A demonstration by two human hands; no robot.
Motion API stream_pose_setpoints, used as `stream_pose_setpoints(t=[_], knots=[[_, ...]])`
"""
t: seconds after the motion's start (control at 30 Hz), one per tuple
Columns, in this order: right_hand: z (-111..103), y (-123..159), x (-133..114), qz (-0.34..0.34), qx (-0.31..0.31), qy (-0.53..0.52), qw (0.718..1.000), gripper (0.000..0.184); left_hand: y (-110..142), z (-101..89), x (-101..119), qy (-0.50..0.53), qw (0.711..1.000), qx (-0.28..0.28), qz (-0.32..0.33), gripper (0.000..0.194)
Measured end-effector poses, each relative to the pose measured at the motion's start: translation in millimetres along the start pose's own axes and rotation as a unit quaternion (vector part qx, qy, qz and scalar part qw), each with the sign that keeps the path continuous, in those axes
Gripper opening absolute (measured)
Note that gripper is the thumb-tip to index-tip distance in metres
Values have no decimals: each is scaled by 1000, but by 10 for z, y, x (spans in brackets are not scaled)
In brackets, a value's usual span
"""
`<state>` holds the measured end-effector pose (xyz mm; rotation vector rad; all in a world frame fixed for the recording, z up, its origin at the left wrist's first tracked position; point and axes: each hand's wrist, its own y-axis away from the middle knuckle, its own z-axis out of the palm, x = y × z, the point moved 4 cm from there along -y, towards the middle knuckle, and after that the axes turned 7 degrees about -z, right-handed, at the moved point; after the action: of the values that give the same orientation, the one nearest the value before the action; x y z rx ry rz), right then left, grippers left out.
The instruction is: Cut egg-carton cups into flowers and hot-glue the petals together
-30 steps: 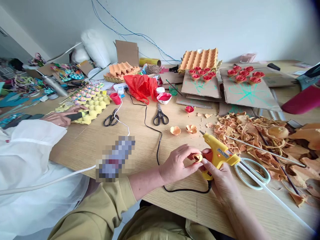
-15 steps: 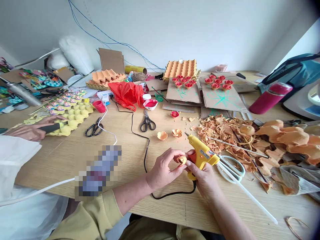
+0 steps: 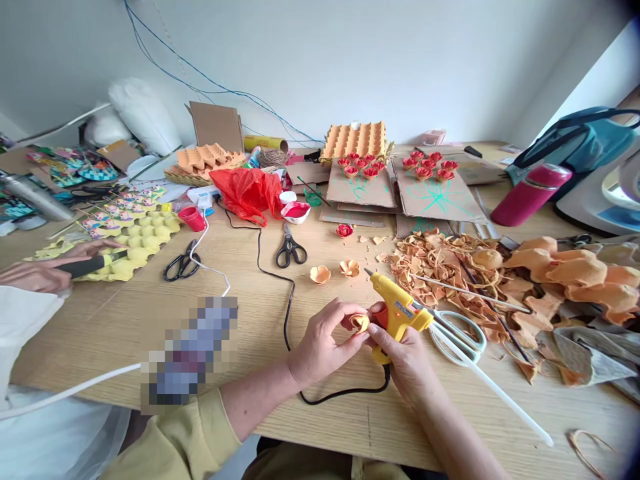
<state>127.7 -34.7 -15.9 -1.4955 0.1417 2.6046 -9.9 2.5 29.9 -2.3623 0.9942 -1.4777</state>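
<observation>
My left hand (image 3: 320, 343) pinches a small orange paper flower (image 3: 359, 323) just above the wooden table (image 3: 125, 313). My right hand (image 3: 407, 357) grips the handle of a yellow hot glue gun (image 3: 395, 310), and its fingertips also touch the flower. The gun's nozzle points up and away to the left. Its black cord (image 3: 287, 307) runs across the table toward the back. Two finished orange flowers (image 3: 334, 271) lie a little beyond my hands.
White-handled scissors (image 3: 460, 340) lie right of the gun beside a heap of orange egg-carton scraps (image 3: 465, 267). Black scissors (image 3: 290, 250), a red paint dish (image 3: 296, 211), red flowers on cardboard (image 3: 430, 167) and egg trays (image 3: 355, 139) sit farther back. A co-worker's hand (image 3: 35, 273) works at a yellow tray (image 3: 140, 237).
The view has swung to the right, showing a pink bottle and blue bag. My hands stay together on the flower and glue gun.
</observation>
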Motion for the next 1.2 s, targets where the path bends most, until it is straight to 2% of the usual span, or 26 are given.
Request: stream_pose_setpoints(t=[0.37,0.5,0.7,1.2], knots=[[-7,17,12,0,-14,-14,1000,37,20,40,-26,-22,999,-9,27,15],[17,7,-8,-6,-8,-21,1000,37,-1,23,-3,-27,999,-18,19,12],[42,2,-21,-5,-4,-31,1000,35,2,-5,-6,-6,1000,-13,-1,26],[35,-1,-7,1,0,-21,1000,37,13,35,-60,-8,1000,-22,-8,13]])
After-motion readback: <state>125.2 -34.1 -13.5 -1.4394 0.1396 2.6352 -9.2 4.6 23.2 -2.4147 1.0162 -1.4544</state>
